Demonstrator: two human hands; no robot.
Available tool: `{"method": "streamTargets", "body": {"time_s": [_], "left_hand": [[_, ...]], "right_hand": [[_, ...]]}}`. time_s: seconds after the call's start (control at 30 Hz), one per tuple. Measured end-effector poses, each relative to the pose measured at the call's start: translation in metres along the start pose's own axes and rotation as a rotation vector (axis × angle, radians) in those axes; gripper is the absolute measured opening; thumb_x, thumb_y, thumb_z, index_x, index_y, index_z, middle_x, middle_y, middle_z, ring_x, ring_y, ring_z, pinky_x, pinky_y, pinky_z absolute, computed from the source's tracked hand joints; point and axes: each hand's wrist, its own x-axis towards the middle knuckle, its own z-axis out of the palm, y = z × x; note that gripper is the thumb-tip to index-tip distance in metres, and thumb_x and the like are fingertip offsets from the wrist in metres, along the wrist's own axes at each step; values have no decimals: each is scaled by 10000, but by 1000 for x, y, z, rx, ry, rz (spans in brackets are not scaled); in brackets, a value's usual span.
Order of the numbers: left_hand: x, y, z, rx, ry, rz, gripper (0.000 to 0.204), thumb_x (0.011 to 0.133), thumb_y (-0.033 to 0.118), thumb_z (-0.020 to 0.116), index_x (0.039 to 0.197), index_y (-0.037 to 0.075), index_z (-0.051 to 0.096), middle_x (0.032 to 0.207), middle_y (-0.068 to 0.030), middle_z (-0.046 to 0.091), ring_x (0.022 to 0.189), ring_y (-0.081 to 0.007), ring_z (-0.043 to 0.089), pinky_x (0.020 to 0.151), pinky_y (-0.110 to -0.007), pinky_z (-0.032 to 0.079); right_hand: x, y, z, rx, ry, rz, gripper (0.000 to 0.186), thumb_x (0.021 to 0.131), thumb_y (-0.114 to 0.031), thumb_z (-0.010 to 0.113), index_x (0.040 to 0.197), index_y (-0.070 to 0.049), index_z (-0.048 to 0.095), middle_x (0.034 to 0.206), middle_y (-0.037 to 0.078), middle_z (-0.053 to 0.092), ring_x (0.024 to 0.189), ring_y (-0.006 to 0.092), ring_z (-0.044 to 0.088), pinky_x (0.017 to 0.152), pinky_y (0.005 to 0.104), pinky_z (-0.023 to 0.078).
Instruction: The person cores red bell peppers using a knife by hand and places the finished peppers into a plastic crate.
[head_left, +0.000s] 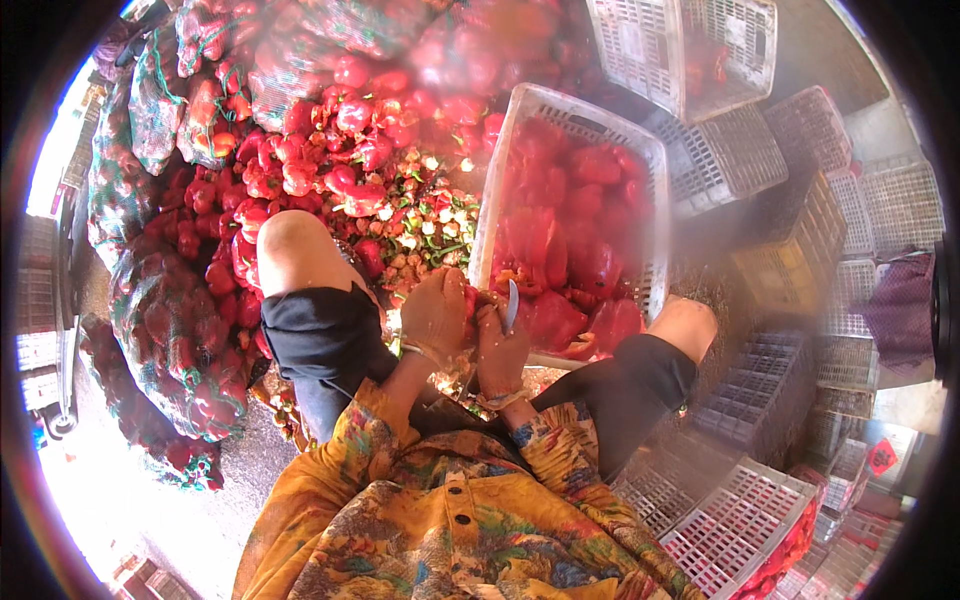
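Note:
Between my knees, my two hands work close together, in what look like pale work gloves. My left hand [435,315] is closed round a red pepper [470,299], of which only a small part shows between the hands. My right hand [501,352] grips a small knife, its short blade [513,304] pointing up past the fingers. Just beyond the right hand stands a white plastic crate [484,225] holding red peppers [590,262], many of them large and glossy. Green stems and pale cores [440,215] lie heaped left of the crate.
Loose red peppers [340,150] pile up ahead, blurred toward the top. Green mesh sacks of peppers [165,330] line the left. Slatted crates [725,155] crowd the right, with a grey crate [755,390] and a white crate [735,525] near my right side.

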Motion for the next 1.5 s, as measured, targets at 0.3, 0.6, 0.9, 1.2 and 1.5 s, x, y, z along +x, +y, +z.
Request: {"method": "streamTargets", "body": {"time_s": [0.3,0.6,0.9,1.2,1.5], "left_hand": [[8,-30,41,-80,72,-128,447,1009,419,425,938,68,692,926,-233,693,910,-467,643,789,-559,485],[3,-54,51,-686,77,108,194,855,214,659,933,37,643,804,-87,659,712,-256,634,622,-410,513],[17,21,-2,-1502,214,-518,356,1023,444,542,959,97,588,813,-62,617,772,-200,653,688,-386,584],[63,175,113,-1223,228,19,254,1055,287,535,1034,45,609,875,-10,625,779,-143,591,690,-314,516],[-8,113,146,-657,-742,-318,285,950,146,616,1213,39,609,887,-29,624,782,-136,568,694,-306,474]], "right_hand": [[28,-12,-4,63,105,69,391,1040,-227,546,1360,-4,556,932,54,684,835,119,620,714,286,508],[104,-114,18,-347,-378,-482,394,1029,-415,513,1258,-116,628,818,164,715,875,358,717,707,474,547],[36,-19,-90,-204,207,-161,208,1010,-226,587,1093,-76,704,789,116,709,739,233,719,658,353,542],[38,-5,-132,381,573,-32,291,1022,-123,526,1271,17,584,990,35,642,772,104,585,711,243,488],[123,-50,-206,345,503,71,459,1000,-489,524,1168,-77,636,829,69,594,657,191,568,563,368,499]]}}
